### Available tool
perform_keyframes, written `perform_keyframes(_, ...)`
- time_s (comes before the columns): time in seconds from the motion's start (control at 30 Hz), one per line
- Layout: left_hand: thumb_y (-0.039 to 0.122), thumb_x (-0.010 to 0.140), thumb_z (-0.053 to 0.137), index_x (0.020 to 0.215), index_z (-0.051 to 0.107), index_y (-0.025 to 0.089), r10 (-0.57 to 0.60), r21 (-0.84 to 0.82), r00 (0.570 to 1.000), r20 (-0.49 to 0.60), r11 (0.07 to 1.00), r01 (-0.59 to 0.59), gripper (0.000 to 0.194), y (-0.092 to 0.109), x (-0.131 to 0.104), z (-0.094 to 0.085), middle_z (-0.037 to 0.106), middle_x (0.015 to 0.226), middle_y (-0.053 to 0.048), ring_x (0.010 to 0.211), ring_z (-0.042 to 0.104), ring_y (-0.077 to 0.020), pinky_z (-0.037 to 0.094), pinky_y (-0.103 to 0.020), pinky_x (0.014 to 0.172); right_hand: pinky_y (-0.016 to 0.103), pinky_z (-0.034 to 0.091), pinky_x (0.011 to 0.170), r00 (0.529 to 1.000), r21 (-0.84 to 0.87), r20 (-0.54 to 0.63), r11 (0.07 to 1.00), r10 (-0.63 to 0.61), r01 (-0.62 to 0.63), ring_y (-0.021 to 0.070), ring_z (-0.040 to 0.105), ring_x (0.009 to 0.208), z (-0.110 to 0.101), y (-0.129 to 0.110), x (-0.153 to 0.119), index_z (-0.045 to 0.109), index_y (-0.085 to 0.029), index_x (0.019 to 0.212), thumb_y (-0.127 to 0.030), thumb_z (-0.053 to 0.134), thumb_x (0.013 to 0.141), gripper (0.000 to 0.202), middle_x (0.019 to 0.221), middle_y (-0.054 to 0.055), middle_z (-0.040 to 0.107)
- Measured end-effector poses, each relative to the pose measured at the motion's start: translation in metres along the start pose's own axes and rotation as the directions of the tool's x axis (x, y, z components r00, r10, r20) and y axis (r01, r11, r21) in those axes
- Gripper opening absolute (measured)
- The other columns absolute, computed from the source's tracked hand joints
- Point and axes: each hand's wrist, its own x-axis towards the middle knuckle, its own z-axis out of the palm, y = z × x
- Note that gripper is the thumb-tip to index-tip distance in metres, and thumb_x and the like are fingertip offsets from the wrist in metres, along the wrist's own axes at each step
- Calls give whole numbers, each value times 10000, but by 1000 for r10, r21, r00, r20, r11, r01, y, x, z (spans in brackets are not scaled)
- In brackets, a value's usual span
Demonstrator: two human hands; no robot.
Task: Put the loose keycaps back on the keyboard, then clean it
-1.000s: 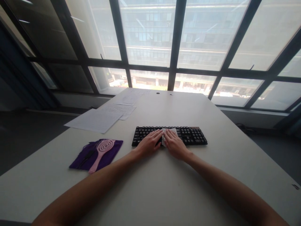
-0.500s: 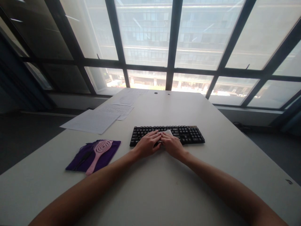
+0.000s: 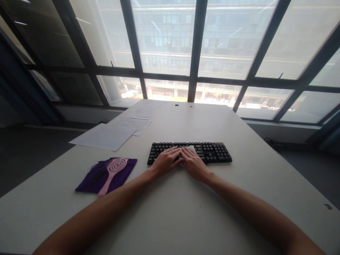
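Observation:
A black keyboard [image 3: 216, 153] lies on the white table in front of me. My right hand [image 3: 193, 163] rests on its middle, fingers stretched forward and pressing a small white wipe [image 3: 192, 148] against the keys. Most of the wipe is hidden under those fingers. Over the left half of the keys lies my left hand [image 3: 165, 161], its fingers extended towards the right hand and touching or almost touching the fingertips there. Whether the left fingers also touch the wipe, I cannot tell.
To the left, a pink hairbrush [image 3: 113, 172] and a dark comb-like item [image 3: 96, 179] lie on a purple cloth [image 3: 126, 174]. Behind them, sheets of paper [image 3: 105, 136] spread along the table's left edge. A large framed window [image 3: 164, 39] stands beyond the white table [image 3: 191, 124].
My right fingers have straightened and spread a little over the wipe. Both hands stay at nearly the same place on the keyboard.

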Motion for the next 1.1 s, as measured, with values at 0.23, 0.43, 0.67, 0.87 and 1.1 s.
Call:
perform_keyframes(0.23,325,996,545,1284,666,231,48,-12,999,-16,999,-48,327,-2,0,4,693,1304,-45,1265,607,-240,492,-442,1102,382,431,1146,999,-4,28,1000,31,-31,218,553,1326,-8,-1,4,673,-202,1286,-204,530,990,329,1400,95,623)
perform_keyframes(0.43,276,996,549,1033,760,242,104,3,994,-32,995,-104,217,2,2,-3,732,1211,-32,1197,640,-230,518,-432,1046,377,431,1146,999,19,-24,1000,26,-25,212,548,1331,-7,-3,2,676,-193,1274,-215,499,1012,317,1394,94,629)
perform_keyframes(0.67,260,986,543,1058,749,238,50,15,994,-100,999,-49,220,7,4,-7,719,1205,-70,1178,636,-239,517,-455,1040,459,347,1202,1000,0,-20,1000,-6,6,255,402,1455,1,-2,2,521,-134,1458,-123,463,985,476,1508,151,507)
perform_keyframes(0.87,226,964,544,1233,677,211,49,-34,998,-35,998,-50,300,6,2,-5,694,1278,-79,1233,616,-242,504,-447,1083,436,342,1195,990,-100,-3,985,141,-140,260,434,1434,-7,8,1,554,-84,1416,-159,394,1016,438,1482,181,528)
perform_keyframes(1.1,207,966,538,1246,669,181,114,-20,993,38,993,-113,310,7,2,-1,661,1345,-77,1284,591,-251,495,-432,1107,405,354,1180,946,-127,-10,938,324,-323,266,460,1414,-16,33,0,572,-36,1383,-186,370,1024,438,1451,217,548)
